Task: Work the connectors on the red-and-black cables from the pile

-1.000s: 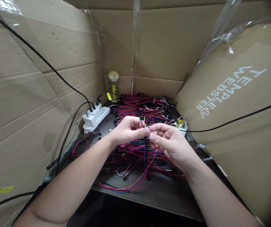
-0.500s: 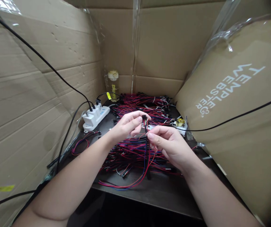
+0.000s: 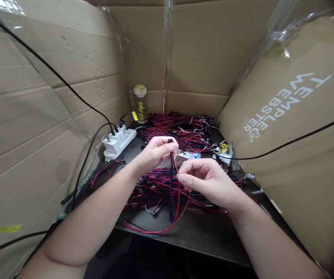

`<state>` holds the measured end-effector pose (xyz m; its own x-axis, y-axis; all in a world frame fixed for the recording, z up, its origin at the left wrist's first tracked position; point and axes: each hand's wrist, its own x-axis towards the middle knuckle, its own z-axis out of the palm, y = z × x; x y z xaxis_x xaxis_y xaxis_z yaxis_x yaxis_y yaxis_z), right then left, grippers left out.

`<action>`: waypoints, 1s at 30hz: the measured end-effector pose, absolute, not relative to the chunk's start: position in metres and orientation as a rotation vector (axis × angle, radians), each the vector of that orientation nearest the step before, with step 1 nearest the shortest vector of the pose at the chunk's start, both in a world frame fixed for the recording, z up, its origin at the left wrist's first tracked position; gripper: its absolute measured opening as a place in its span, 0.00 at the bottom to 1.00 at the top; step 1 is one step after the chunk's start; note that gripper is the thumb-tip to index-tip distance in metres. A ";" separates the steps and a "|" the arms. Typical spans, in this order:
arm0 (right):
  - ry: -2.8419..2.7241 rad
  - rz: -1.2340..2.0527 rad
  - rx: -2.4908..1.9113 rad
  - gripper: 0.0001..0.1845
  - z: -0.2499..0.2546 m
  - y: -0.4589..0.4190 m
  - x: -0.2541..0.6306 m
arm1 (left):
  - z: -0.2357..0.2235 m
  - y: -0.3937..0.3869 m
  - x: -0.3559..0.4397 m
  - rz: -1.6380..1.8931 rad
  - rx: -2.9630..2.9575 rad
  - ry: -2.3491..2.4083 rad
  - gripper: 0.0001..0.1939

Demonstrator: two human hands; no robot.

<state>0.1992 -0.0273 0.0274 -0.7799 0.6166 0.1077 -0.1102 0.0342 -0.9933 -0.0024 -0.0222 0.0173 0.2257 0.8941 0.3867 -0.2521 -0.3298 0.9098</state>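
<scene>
My left hand (image 3: 159,153) pinches the top of a wire harness (image 3: 171,186), close to its small black connector end. The harness hangs down over the table, with black sleeving and loose red, blue and orange wires that curve left at the bottom. Below and to the right, my right hand (image 3: 200,178) has thumb and forefinger closed on a red wire of the same harness. Behind and beneath both hands lies a pile of red, blue and black wires (image 3: 155,182); my hands cover part of it.
A white power strip (image 3: 119,143) with plugs stands at left, near a coiled wire (image 3: 99,176). A bottle (image 3: 140,102) stands at the back. More bundled wires (image 3: 181,126) lie there. A yellow tape roll (image 3: 223,148) sits at right. Cardboard walls (image 3: 198,54) surround the dark table (image 3: 204,232).
My left hand has turned the connector end and shifted it slightly left. My right hand has moved a little down and left, and the gap between the hands is wider.
</scene>
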 end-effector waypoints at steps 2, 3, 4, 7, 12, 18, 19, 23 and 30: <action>-1.783 1.801 -0.492 0.09 0.028 -0.026 0.200 | 0.019 -0.023 -0.004 1.336 1.446 0.621 0.18; -1.785 1.810 -0.487 0.09 0.029 -0.026 0.200 | 0.020 -0.023 -0.005 1.314 1.464 0.611 0.18; -1.792 1.823 -0.486 0.09 0.030 -0.026 0.201 | 0.021 -0.023 -0.006 1.285 1.484 0.602 0.19; -1.817 1.848 -0.509 0.10 0.032 -0.025 0.204 | 0.023 -0.026 -0.009 1.210 1.536 0.561 0.22; -1.816 1.883 -0.500 0.08 0.031 -0.021 0.207 | 0.025 -0.029 -0.011 1.200 1.518 0.514 0.21; -1.768 1.897 -0.533 0.07 0.033 -0.024 0.204 | 0.026 -0.030 -0.013 1.074 1.612 0.587 0.20; -1.752 1.909 -0.531 0.08 0.034 -0.025 0.204 | 0.026 -0.031 -0.014 1.068 1.626 0.602 0.21; -1.753 1.937 -0.574 0.11 0.037 -0.028 0.203 | 0.026 -0.030 -0.015 1.049 1.641 0.662 0.22; -1.806 1.846 -0.637 0.12 0.035 -0.023 0.207 | 0.025 -0.027 -0.018 1.083 1.634 0.663 0.22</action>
<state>0.2073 -0.0233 0.0350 -0.7779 0.6284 0.0008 -0.0147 -0.0169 -0.9998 -0.0185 -0.0274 0.0248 0.4434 0.8337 0.3293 -0.0857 -0.3263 0.9414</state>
